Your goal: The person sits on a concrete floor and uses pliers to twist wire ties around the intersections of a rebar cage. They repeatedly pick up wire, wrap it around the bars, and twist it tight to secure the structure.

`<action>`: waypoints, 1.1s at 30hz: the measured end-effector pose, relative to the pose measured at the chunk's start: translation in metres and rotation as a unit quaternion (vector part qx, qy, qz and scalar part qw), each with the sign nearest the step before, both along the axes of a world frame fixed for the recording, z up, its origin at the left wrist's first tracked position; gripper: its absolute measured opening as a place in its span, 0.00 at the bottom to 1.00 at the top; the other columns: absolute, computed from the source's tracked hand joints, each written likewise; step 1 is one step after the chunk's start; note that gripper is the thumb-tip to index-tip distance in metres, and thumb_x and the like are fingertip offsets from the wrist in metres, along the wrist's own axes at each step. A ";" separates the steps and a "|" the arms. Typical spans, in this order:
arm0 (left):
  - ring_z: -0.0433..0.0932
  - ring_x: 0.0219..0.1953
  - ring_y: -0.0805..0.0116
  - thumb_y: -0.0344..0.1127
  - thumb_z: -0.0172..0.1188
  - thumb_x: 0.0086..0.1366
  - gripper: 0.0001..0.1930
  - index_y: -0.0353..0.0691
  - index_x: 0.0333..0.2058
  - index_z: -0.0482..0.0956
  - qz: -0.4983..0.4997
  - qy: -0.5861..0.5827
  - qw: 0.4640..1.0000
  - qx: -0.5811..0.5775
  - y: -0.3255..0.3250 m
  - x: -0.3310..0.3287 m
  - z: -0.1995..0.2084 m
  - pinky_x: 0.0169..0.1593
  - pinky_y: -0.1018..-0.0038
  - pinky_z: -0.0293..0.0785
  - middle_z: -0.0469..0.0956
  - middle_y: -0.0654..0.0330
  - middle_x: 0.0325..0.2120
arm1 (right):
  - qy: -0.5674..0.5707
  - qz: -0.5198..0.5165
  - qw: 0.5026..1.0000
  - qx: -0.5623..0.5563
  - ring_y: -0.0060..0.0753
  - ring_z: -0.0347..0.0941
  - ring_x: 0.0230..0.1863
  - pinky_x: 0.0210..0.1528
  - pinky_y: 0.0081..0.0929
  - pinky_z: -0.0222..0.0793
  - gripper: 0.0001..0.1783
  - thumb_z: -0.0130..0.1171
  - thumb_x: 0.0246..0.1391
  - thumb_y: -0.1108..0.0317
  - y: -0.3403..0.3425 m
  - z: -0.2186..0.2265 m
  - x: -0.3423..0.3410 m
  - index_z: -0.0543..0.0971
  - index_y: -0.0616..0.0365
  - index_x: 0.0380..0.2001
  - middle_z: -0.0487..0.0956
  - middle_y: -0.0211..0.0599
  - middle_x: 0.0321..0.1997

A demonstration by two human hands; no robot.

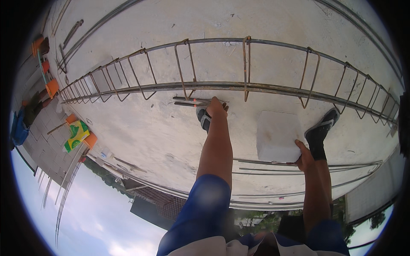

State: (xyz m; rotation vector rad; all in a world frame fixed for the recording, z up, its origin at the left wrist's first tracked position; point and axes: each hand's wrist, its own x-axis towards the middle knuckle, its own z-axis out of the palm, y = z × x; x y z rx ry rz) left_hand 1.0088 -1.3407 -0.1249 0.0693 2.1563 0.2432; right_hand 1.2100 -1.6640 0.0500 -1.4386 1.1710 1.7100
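Rusty steel: one reinforcement cage (245, 86), long bars joined by square stirrups, arching from the left side across the upper middle to the right edge of the frame, on a pale concrete floor (171, 132).

Left hand (217, 107), centre of frame: fingers curled round the right end of a dark two-bar tool (190, 103), exact kind unclear, lying just below the cage.

Right hand (304, 157), right of centre: grasping the lower right corner of a pale block (278, 135), squarish, smooth-faced, below the cage.

Shoes, one pair, dark with grey: one (321, 127) right of the block, one (203, 119) partly behind the left hand.

Loose rods (273, 169), several, lower right, running beneath the block.

Bag (77, 135), yellow and green, left of frame, beside orange pieces (90, 140).

Second person (34, 109), far left edge, partly visible.
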 end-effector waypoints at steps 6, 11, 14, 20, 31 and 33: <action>0.73 0.31 0.59 0.36 0.55 0.60 0.18 0.34 0.47 0.70 0.023 0.002 1.000 -0.011 0.007 -0.002 -0.005 0.39 0.55 0.73 0.72 0.54 0.35 | -0.009 0.009 1.000 0.000 0.51 0.73 0.52 0.40 0.56 0.71 0.35 0.52 0.58 0.43 0.004 0.006 0.001 0.63 0.55 0.61 0.72 0.45 0.56; 0.71 0.28 0.62 0.36 0.54 0.61 0.15 0.35 0.46 0.71 0.080 0.053 0.995 0.012 0.018 0.011 0.004 0.36 0.58 0.73 0.70 0.56 0.33 | -0.021 0.019 1.000 0.008 0.46 0.77 0.44 0.28 0.45 0.75 0.34 0.51 0.59 0.44 0.011 0.007 0.003 0.65 0.57 0.59 0.76 0.44 0.50; 0.70 0.27 0.64 0.35 0.53 0.62 0.14 0.36 0.45 0.71 0.083 0.063 0.995 0.010 0.016 0.011 0.013 0.35 0.60 0.73 0.69 0.57 0.32 | -0.015 0.020 1.000 0.001 0.47 0.77 0.45 0.27 0.44 0.75 0.34 0.51 0.59 0.44 0.009 0.005 0.003 0.66 0.56 0.59 0.76 0.44 0.50; 0.66 0.21 0.68 0.34 0.60 0.61 0.08 0.38 0.34 0.73 0.047 0.003 0.999 -0.015 -0.007 -0.001 0.028 0.31 0.64 0.72 0.67 0.62 0.24 | -0.003 0.021 1.000 0.014 0.47 0.76 0.46 0.30 0.47 0.75 0.35 0.53 0.57 0.42 0.004 0.005 0.003 0.66 0.55 0.60 0.76 0.44 0.50; 0.65 0.18 0.70 0.31 0.57 0.62 0.06 0.41 0.26 0.71 -0.190 -0.152 0.970 0.027 -0.052 -0.050 -0.041 0.31 0.66 0.71 0.68 0.64 0.19 | 0.007 0.006 1.000 0.001 0.49 0.71 0.52 0.39 0.54 0.72 0.36 0.56 0.56 0.44 0.013 0.008 0.010 0.66 0.57 0.59 0.73 0.46 0.53; 0.64 0.18 0.70 0.31 0.56 0.62 0.06 0.41 0.26 0.71 -0.105 -0.175 0.979 0.006 -0.045 -0.048 -0.028 0.32 0.66 0.70 0.67 0.64 0.18 | 0.009 0.013 1.000 0.007 0.47 0.77 0.46 0.31 0.49 0.76 0.36 0.53 0.57 0.43 0.017 0.008 0.013 0.64 0.56 0.60 0.76 0.46 0.51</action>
